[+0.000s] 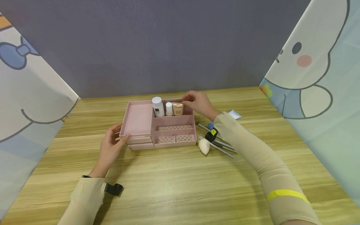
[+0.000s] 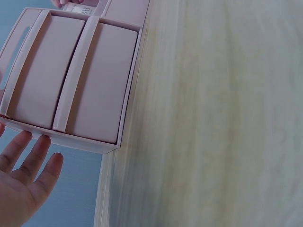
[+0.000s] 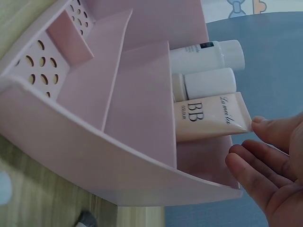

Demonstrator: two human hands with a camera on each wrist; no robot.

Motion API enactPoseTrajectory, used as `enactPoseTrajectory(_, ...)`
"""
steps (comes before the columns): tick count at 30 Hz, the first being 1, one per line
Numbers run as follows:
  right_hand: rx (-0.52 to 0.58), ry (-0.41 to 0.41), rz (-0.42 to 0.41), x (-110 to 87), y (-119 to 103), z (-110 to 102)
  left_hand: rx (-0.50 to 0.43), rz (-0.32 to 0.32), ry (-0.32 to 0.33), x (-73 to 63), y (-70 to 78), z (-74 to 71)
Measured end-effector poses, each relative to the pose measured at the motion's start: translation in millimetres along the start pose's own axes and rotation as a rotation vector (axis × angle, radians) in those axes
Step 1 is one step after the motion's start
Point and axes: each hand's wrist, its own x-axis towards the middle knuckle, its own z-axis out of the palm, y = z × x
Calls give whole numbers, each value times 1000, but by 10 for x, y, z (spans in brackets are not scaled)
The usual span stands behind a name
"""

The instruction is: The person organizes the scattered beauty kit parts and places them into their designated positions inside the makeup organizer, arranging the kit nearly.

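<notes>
A pink desktop organizer [image 1: 137, 118] stands on the table, its two drawers [image 2: 99, 80] facing the near side. My left hand [image 1: 112, 147] is at its left front corner, thumb at the tray's edge and fingers spread along the side. In the back compartment stand a white-capped bottle [image 1: 158, 107], a small white-capped bottle [image 1: 169, 109] and a beige BB cream tube [image 1: 178, 109]. My right hand [image 3: 274, 161] is at the tube's upper end, thumb tip right at its flat edge; the other fingers are apart from the tube, over the compartment's right end.
Right of the organizer lie a white teardrop makeup sponge [image 1: 204, 146] and several makeup brushes [image 1: 222, 151], partly under the right forearm. A small white and blue tube [image 1: 234, 114] lies farther back. A grey wall [image 1: 168, 47] borders the table's far edge.
</notes>
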Motion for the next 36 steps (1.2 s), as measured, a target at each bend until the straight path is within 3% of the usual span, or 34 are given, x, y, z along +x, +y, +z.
enactPoseTrajectory(18,-2,150,-43,-67,140,-394,6,-1,11,-7,-24,0)
enactPoseTrajectory(36,48,210,109,-287,573,-855,-10,15,18,-13,-31,-7)
